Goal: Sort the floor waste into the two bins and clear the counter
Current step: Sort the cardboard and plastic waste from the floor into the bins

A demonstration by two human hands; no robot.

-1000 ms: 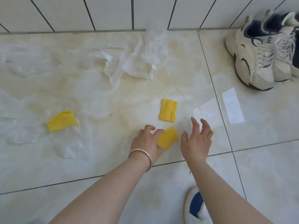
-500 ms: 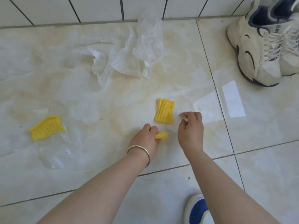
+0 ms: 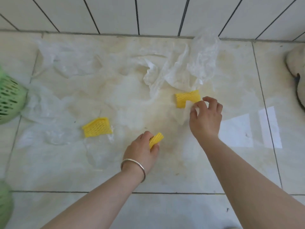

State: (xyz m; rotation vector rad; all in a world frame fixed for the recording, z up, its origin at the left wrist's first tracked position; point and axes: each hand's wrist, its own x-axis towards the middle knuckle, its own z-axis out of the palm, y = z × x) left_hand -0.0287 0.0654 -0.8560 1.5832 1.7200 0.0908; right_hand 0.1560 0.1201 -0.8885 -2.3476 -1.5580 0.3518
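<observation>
— What's lying over on the left?

— A green bin is standing at the edge of the floor, with clear film spreading out from beside it. Just right of that, one yellow net is lying loose on the tiles.

— And the hands?

— The left hand is curling round a second net, clamped on it just off the floor. Further right, the right hand is pinching a thin white sheet between thumb and fingertips, right beside the third net. A crumpled bag is sitting behind, near the wall.

— So which step is this?

— I'd say she's still gathering floor waste; nothing's going into a bin yet. Next she'll likely be collecting the loose nets and film, then carrying them left to the bin. That film's flimsy, so it's needing a firm pinch.
</observation>
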